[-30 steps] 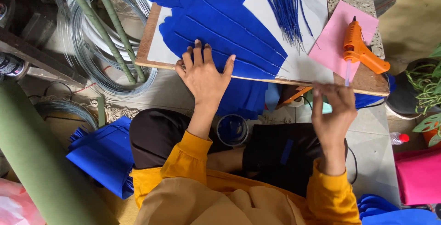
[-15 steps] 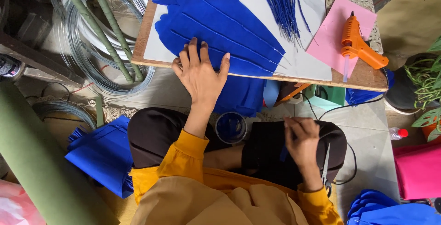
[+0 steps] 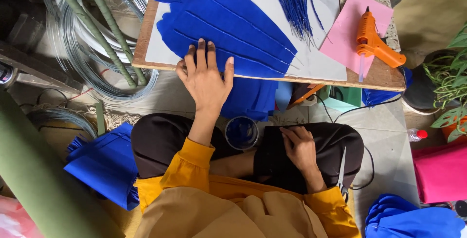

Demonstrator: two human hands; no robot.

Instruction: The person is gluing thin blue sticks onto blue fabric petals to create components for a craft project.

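Firstly, at the left I see coils of grey wire (image 3: 92, 68) beside the wooden board (image 3: 146, 48). My left hand (image 3: 206, 80) lies flat and open, fingers spread, holding nothing, on the blue petal-shaped sheet (image 3: 228, 24), which has raised ribs and rests on the board's near edge. My right hand (image 3: 299, 148) rests loosely curled and empty on my dark knee. Farther right an orange glue gun (image 3: 372, 41) lies on pink paper (image 3: 348, 34).

An orange glue gun (image 3: 374, 43) lies on a pink sheet (image 3: 343, 36) at the right end of the wooden surface (image 3: 146, 48). Coils of wire (image 3: 92, 68) and green rods (image 3: 104, 29) sit left; a potted plant (image 3: 450, 89) and small bottle (image 3: 416, 134) right
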